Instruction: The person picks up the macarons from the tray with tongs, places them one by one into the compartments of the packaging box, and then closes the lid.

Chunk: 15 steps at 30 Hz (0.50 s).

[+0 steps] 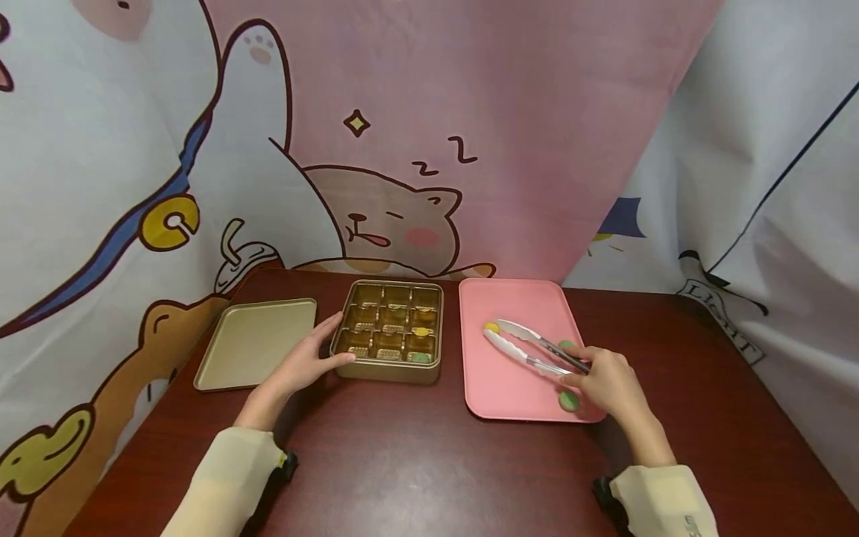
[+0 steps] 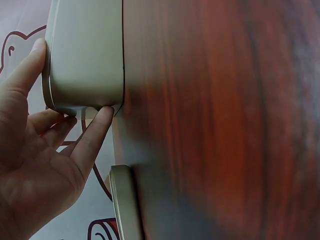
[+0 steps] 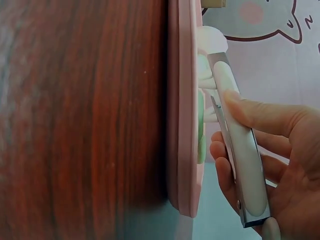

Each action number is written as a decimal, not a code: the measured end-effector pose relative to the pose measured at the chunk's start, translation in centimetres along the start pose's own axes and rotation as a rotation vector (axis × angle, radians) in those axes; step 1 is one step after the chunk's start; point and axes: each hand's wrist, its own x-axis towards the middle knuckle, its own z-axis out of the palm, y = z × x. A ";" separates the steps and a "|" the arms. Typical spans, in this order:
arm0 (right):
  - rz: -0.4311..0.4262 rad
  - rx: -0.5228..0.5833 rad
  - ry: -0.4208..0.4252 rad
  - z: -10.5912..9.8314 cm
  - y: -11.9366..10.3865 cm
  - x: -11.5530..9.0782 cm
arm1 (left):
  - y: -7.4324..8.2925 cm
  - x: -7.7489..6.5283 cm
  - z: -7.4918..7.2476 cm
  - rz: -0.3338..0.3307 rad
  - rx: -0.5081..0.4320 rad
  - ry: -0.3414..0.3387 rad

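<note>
A gold tin box (image 1: 386, 371) with several compartments stands at the table's middle. My left hand (image 1: 305, 363) rests against its front left corner, fingers fairly straight along the left side and thumb at the front rim. A yellow piece (image 1: 421, 331) lies in the right middle compartment, a green piece (image 1: 420, 358) in the front right one. My right hand (image 1: 609, 380) grips metal tongs (image 3: 240, 140) with white tips over a pink tray (image 1: 490, 388). Between the tips is a small yellow piece (image 1: 492, 327); whether they pinch it, I cannot tell. Green pieces (image 1: 569, 401) lie near the hand.
A shallow gold lid (image 1: 258, 339) lies left of the tin. The dark wooden table (image 1: 403, 462) extends in front. Behind it and at both sides hang printed cloths (image 1: 537, 149) with cartoon animals.
</note>
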 end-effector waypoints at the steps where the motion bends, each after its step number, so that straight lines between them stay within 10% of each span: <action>1: -0.004 0.000 0.006 0.0 0.0 0.0 | 0.0 0.0 0.0 -0.002 -0.003 0.001; 15: -0.026 -0.011 0.017 0.2 0.0 -0.2 | -0.3 0.1 -0.2 0.013 0.000 0.003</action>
